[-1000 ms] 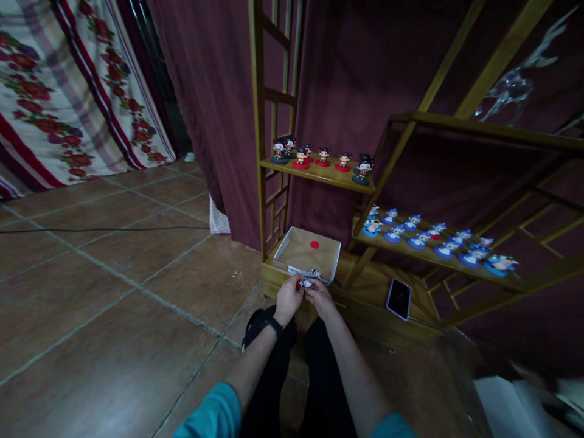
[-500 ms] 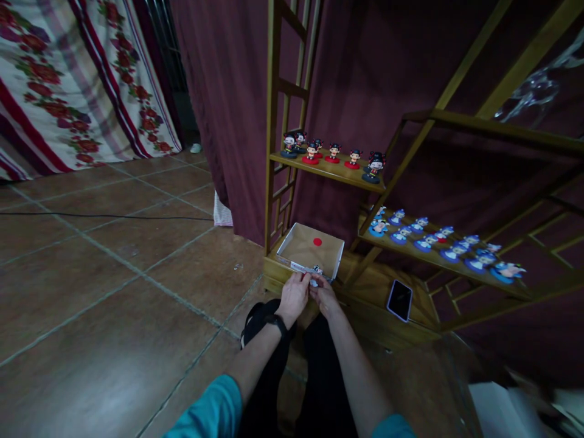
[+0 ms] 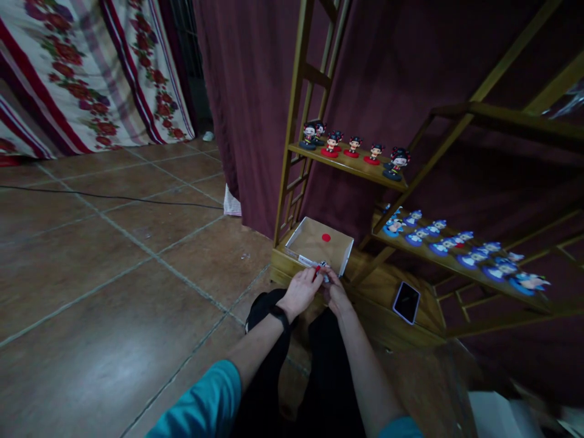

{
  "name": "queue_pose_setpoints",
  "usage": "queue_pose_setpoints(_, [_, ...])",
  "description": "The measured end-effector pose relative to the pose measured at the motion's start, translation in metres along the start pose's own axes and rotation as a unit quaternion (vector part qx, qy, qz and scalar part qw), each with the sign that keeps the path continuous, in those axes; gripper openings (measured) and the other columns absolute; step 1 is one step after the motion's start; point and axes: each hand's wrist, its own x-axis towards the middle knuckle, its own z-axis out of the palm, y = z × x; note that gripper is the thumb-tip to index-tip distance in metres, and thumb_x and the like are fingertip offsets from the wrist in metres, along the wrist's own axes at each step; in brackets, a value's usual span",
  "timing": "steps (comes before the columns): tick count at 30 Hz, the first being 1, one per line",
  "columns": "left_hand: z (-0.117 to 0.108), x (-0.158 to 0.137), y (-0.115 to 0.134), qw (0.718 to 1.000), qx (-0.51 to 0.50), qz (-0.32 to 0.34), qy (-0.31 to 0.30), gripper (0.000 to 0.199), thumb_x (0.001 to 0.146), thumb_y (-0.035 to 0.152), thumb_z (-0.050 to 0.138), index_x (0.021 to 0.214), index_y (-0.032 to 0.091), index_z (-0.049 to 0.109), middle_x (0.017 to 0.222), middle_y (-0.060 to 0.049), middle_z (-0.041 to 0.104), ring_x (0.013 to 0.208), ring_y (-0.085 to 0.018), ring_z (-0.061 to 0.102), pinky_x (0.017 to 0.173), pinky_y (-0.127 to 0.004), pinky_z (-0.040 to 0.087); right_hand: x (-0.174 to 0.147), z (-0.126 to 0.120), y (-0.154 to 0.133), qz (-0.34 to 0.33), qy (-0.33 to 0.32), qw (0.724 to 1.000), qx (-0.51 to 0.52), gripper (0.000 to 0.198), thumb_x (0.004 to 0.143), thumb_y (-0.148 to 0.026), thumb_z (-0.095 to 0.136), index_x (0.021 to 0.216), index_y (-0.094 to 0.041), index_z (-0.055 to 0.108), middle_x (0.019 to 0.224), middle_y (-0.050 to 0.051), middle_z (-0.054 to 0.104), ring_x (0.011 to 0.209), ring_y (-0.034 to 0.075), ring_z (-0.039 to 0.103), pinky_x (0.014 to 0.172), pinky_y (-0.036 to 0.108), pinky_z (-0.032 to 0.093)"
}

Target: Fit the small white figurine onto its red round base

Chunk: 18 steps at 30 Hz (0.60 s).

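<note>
My left hand (image 3: 301, 292), with a dark band on the wrist, is closed in a pinch, and a small red piece (image 3: 316, 272) shows at its fingers. Touching close beside it, my right hand (image 3: 336, 294) is also closed, around a small whitish piece (image 3: 326, 278) whose kind I cannot make out. Both hands are above my knees, at the near edge of a shallow cardboard box (image 3: 306, 244). Inside the box lies a round red disc (image 3: 326, 238). A small black-and-white item (image 3: 323, 264) shows just beyond my fingertips, partly hidden.
A wooden shelf unit (image 3: 347, 167) carries several red and black figurines (image 3: 354, 146). Several blue figurines (image 3: 444, 243) stand on the lower right shelf (image 3: 456, 266). A phone (image 3: 406, 302) lies right of the box. A black cable (image 3: 114, 196) crosses the tiled floor at left.
The view has shifted, so the shelves appear further right. Both hands stay together at the box's near edge, and the red piece at my left fingers shows more clearly.
</note>
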Motion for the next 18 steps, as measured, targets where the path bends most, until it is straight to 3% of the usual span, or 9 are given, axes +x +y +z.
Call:
queue_pose_setpoints(13, [-0.0010, -0.0020, -0.0001, 1.000, -0.016, 0.000, 0.004, 0.027, 0.082, 0.014, 0.042, 0.108, 0.018, 0.047, 0.104, -0.010, 0.049, 0.092, -0.020, 0.050, 0.078, -0.034, 0.042, -0.0005, -0.0011, 0.0023, -0.012, -0.007, 1.000, -0.002, 0.035, 0.054, -0.011, 0.068, 0.085, -0.026, 0.061, 0.092, -0.004, 0.064, 0.085, 0.014, 0.057, 0.076, 0.025, 0.045])
queue_pose_setpoints(18, [0.0016, -0.0007, -0.0021, 0.995, -0.084, -0.052, -0.005, 0.025, 0.083, 0.017, 0.041, 0.107, 0.020, 0.048, 0.099, -0.008, 0.050, 0.090, -0.018, 0.051, 0.078, -0.031, 0.042, 0.0022, -0.0018, 0.0047, -0.002, 0.012, 1.000, -0.013, 0.036, 0.052, -0.014, 0.069, 0.085, -0.026, 0.062, 0.093, -0.003, 0.064, 0.085, 0.015, 0.058, 0.073, 0.026, 0.046])
